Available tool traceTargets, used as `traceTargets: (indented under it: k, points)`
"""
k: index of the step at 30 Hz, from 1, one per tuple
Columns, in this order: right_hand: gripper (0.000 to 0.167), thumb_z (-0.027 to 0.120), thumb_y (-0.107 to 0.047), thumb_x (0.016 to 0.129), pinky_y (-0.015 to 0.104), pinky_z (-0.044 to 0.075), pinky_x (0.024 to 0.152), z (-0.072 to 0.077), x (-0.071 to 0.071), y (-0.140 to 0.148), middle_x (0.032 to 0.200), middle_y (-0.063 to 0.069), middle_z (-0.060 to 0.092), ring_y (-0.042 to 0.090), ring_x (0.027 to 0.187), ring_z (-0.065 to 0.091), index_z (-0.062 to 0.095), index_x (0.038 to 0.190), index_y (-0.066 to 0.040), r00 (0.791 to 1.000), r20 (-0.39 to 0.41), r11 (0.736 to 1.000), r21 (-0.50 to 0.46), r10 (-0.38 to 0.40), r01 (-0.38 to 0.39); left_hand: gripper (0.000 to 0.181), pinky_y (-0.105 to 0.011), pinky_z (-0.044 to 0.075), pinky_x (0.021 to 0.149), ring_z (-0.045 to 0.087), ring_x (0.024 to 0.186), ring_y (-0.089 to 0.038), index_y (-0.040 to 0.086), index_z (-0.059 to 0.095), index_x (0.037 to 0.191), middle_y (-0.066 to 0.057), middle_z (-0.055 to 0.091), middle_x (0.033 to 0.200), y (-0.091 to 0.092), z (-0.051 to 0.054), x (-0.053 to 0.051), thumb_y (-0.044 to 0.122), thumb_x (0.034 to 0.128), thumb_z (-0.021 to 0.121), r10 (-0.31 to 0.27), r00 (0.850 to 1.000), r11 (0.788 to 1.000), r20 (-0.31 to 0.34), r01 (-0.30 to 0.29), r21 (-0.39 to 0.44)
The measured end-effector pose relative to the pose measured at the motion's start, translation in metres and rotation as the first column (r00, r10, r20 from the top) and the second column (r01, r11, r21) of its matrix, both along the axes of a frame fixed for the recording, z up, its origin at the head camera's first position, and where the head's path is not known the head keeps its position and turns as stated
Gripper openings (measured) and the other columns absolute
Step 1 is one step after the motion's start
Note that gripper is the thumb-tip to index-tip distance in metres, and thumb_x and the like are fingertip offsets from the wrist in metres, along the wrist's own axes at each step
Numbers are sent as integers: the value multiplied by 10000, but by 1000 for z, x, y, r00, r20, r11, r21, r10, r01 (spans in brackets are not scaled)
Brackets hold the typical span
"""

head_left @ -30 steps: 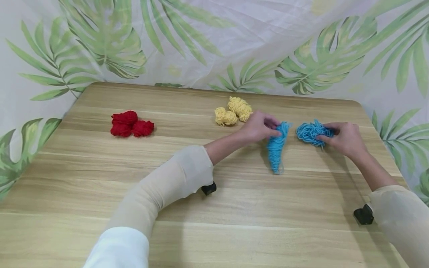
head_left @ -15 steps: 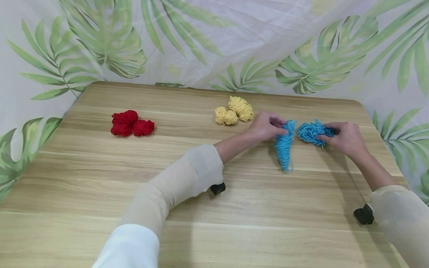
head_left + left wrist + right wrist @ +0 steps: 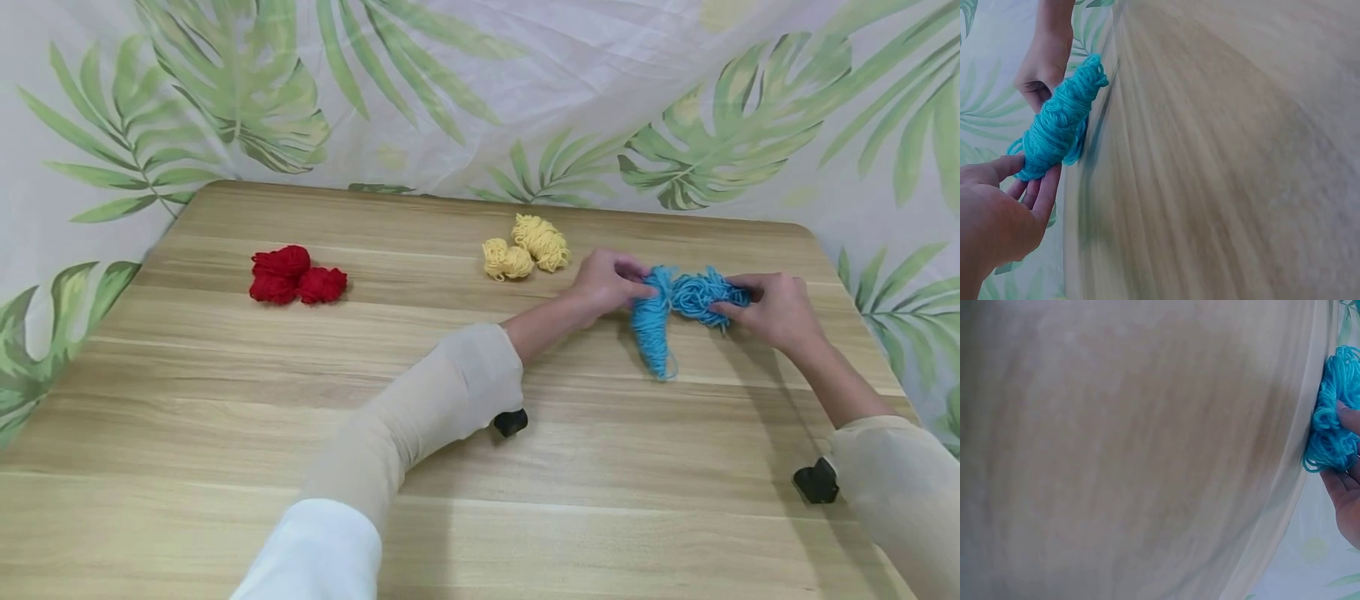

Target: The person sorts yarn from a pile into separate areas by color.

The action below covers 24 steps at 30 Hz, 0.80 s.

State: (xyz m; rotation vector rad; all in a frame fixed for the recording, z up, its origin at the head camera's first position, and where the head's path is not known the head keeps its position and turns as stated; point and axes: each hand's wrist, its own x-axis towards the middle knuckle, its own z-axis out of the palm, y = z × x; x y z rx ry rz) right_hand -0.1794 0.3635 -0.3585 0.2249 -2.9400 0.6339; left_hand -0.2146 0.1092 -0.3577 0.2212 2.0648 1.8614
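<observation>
My left hand (image 3: pixel 606 285) pinches the upper end of a long, tapered blue yarn bundle (image 3: pixel 651 329) between thumb and fingers. In the left wrist view that yarn bundle (image 3: pixel 1060 125) slants away from my fingertips, its narrow end pointing off. To its right, my right hand (image 3: pixel 776 310) grips a rounder, looser blue yarn bundle (image 3: pixel 699 297) at its right side. The two blue bundles lie side by side at their upper ends, touching or nearly so. In the right wrist view, loops of the rounder blue yarn bundle (image 3: pixel 1335 425) show at the edge, with my thumb on it.
Yellow yarn bundles (image 3: pixel 542 243) lie at the back middle of the wooden table (image 3: pixel 375 375). Red yarn bundles (image 3: pixel 279 275) are grouped at the back left. A leaf-print cloth (image 3: pixel 420 100) hangs behind the table.
My left hand has moved to the right with the tapered blue yarn bundle, narrowing the gap to the other one. My right hand and its bundle have hardly moved.
</observation>
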Motion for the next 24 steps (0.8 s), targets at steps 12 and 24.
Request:
traceTargets:
  k: [12, 24]
  points:
    - [418, 841, -112, 858, 160, 378, 662, 0, 0, 0, 1074, 350, 698, 366, 855, 637, 710, 1161, 145, 1000, -6, 1000, 6, 10, -10, 224, -232, 597, 610, 654, 683, -116, -19, 770, 1046, -28, 688, 808, 21, -6, 0, -32, 833, 840, 132, 991, 990, 9, -131, -60]
    - [421, 827, -110, 870, 435, 490, 768, 0, 0, 0, 1096, 355, 688, 456, 949, 661, 700, 1175, 151, 1000, 2, 1000, 1, 11, -11, 183, -194, 574, 566, 664, 653, -100, 2, 767, 998, -13, 699, 792, 35, -9, 1, 8, 837, 853, 230, 973, 970, 5, -228, -89]
